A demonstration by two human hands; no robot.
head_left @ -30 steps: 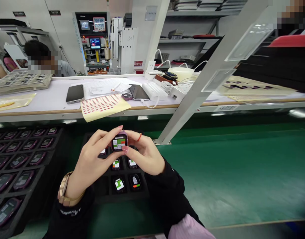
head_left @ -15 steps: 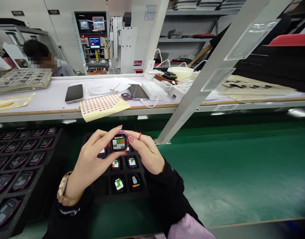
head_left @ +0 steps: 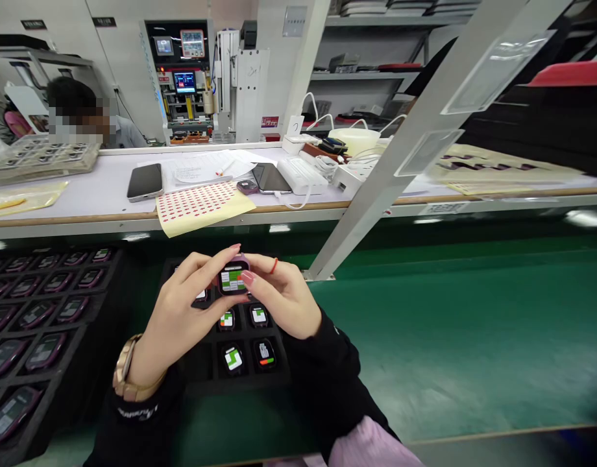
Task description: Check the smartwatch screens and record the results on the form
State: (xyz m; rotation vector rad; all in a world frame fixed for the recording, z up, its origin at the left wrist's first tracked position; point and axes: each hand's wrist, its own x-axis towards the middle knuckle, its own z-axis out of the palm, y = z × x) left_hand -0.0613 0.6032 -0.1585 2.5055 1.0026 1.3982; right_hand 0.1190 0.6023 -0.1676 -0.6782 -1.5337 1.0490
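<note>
Both my hands hold one small purple smartwatch body [head_left: 233, 279] with a lit green, white and red screen, lifted above a black foam tray [head_left: 206, 373]. My left hand [head_left: 182, 311] pinches its left side with thumb and fingers. My right hand [head_left: 279, 295] grips the right side, its thumb lying on the screen's right edge. Beneath them the tray holds several more watch bodies [head_left: 233, 359] with lit screens, partly hidden by my hands.
A bigger black tray [head_left: 97, 285] of dark-screened watches lies at the left on the green belt [head_left: 449, 337]. The shelf behind carries a sticker sheet [head_left: 201, 206], two phones [head_left: 145, 181], chargers and papers. A slanted white post [head_left: 376, 188] rises at the right. Another person [head_left: 79, 120] sits far left.
My right thumb has slid onto the watch screen's right edge. Otherwise the hands and watch stay in the same place.
</note>
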